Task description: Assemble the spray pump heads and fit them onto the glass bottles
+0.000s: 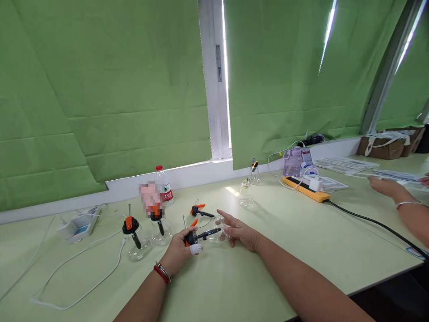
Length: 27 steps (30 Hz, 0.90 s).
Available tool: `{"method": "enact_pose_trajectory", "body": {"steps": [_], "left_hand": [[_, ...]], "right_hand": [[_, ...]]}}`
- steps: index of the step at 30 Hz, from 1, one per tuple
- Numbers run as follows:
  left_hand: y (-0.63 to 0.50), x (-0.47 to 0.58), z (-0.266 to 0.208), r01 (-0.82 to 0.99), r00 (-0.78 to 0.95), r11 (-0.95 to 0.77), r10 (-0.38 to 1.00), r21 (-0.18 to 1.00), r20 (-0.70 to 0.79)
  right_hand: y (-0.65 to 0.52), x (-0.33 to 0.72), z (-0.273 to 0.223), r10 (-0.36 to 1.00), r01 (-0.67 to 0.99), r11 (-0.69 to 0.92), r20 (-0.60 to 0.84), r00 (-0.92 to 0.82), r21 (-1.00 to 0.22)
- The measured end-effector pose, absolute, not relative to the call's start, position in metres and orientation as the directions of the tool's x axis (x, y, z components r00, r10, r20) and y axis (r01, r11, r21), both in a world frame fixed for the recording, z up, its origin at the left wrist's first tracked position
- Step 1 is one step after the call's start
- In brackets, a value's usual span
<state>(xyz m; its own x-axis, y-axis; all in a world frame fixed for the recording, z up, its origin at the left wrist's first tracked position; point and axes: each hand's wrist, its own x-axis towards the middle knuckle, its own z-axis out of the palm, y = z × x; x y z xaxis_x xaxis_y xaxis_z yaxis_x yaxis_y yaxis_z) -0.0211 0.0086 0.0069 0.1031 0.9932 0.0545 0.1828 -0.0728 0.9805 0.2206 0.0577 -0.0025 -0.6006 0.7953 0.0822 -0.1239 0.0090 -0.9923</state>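
Over the desk (248, 286), my left hand (177, 251) pinches a black-and-orange lid (190, 239); my right hand (244, 234) curves beside a clear glass bottle (218, 237), though I can't tell how firmly it grips. The bottle lies between my hands; whether the lid's dark rod is inside it, I can't make out. I'd keep rod and bottle in line and press the glass only lightly. A second lid (204, 212) lies just behind, two lidded bottles (137, 255) crowd my left, and a white cable (115, 273) loops beyond them.
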Motion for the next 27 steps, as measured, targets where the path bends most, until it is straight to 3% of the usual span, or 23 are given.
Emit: {"method": "enact_pose_trajectory", "body": {"steps": [19, 27], "left_hand": [[0.010, -0.023, 0.003, 0.233, 0.113, -0.110, 0.990, 0.966, 0.086], [0.009, -0.022, 0.006, 0.224, 0.091, -0.101, 0.992, 0.969, 0.082]], "right_hand": [[0.064, 0.211, -0.012, 0.833, -0.022, -0.049, -0.029, -0.553, -0.999], [0.058, 0.221, -0.002, 0.779, -0.146, -0.042, 0.059, -0.625, -0.988]]}}
